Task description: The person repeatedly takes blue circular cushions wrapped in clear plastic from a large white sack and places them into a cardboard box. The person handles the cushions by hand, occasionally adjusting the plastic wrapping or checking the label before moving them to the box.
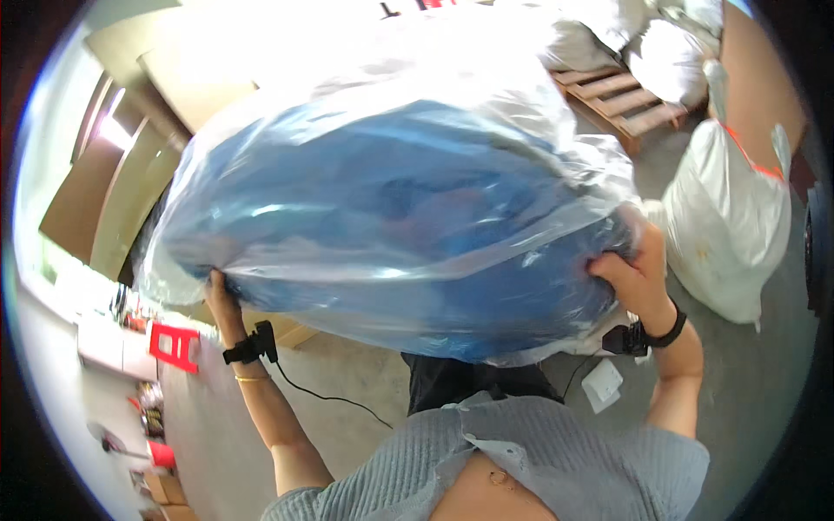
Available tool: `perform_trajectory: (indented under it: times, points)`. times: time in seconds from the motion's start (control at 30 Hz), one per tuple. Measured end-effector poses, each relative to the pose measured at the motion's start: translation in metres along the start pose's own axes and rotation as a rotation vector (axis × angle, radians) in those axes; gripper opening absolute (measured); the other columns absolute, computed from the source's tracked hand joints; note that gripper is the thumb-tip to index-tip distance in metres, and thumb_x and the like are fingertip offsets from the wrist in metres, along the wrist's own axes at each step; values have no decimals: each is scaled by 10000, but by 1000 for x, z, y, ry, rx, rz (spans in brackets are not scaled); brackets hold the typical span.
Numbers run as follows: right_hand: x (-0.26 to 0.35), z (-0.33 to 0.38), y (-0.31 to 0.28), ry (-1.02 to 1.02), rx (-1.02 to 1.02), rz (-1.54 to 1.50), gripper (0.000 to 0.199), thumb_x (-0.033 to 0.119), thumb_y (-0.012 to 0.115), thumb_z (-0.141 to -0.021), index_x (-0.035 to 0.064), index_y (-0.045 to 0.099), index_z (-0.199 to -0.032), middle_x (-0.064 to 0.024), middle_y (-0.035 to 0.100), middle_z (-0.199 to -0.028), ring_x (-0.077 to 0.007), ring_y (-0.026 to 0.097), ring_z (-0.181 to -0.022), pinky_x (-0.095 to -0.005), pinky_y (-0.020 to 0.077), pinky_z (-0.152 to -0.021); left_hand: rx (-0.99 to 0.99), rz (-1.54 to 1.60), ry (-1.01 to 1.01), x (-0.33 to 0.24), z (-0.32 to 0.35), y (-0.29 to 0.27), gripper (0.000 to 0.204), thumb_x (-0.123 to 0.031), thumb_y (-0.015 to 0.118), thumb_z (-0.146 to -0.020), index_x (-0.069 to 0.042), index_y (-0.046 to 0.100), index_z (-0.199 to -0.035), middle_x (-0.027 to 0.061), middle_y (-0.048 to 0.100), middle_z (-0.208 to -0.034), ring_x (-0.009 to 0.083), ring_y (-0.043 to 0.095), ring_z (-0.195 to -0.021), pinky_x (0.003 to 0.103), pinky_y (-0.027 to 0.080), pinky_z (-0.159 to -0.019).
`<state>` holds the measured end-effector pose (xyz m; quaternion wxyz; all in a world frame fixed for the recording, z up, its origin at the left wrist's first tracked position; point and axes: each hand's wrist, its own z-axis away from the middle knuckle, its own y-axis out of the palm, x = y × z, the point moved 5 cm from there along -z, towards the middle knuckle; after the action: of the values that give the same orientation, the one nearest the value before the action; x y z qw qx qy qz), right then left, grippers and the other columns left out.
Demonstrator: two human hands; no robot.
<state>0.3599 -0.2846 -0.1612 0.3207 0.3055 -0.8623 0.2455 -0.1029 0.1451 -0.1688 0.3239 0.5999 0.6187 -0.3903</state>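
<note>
I am holding a blue-filled clear plastic bag [391,208] in front of my body, my left hand [226,306] grasping its lower left corner and my right hand [640,271] clenching its right end. A white sack [728,221] is sitting on the floor [738,382] beyond my right hand.

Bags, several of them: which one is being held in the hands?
The big clear plastic bag, blue inside, with the left hand and right hand gripping its two ends; the white sacks at right aren't held.
</note>
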Motion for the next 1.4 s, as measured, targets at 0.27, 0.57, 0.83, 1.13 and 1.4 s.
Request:
perform_trajectory:
  times: [0.27, 0.57, 0.83, 1.13, 1.4]
  points:
    - [-99, -28, -32, 154, -345, 88, 328, 268, 407, -939, -9, 579, -968, 16, 496, -786, -75, 415, -708, -236, 345, -612, 108, 51, 66, -26, 33, 39, 618, -499, 394, -892, 27, 429, -1214, 84, 489, -1157, 186, 457, -1046, 327, 353, -916]
    - [-98, -58, -37, 89, -434, -64, 424, 341, 366, -949, -24, 557, -1048, -60, 575, -1003, -114, 517, -884, -245, 400, -796, 40, -25, 47, -11, 97, 35, 388, -274, 575, -833, 13, 510, -1087, 20, 526, -976, 123, 469, -894, 261, 375, -818]
    - [-112, -53, -32, 96, -291, -40, 620, 531, 359, -889, -16, 490, -1148, -97, 554, -1079, -171, 534, -942, -284, 420, -820, -40, 40, -102, 28, 130, 33, 412, -182, 560, -789, 64, 481, -1109, 94, 522, -1068, 170, 478, -981, 290, 364, -873]
    - [-197, 18, -19, 356, -383, -499, 472, 376, 364, -909, -18, 472, -1147, -107, 533, -1108, -192, 504, -1003, -326, 418, -846, -119, 455, -252, 99, 163, 50, 519, -213, 562, -811, 56, 375, -1214, 140, 483, -1161, 226, 488, -1032, 347, 373, -911]
    - [-178, 21, 11, 241, -247, -193, 768, 526, 607, -750, -50, 408, -1218, -123, 498, -1142, -197, 471, -1038, -300, 363, -898, -194, 516, -272, 106, 164, 52, 445, -237, 562, -834, 70, 452, -1138, 129, 535, -1080, 201, 534, -945, 323, 425, -833]
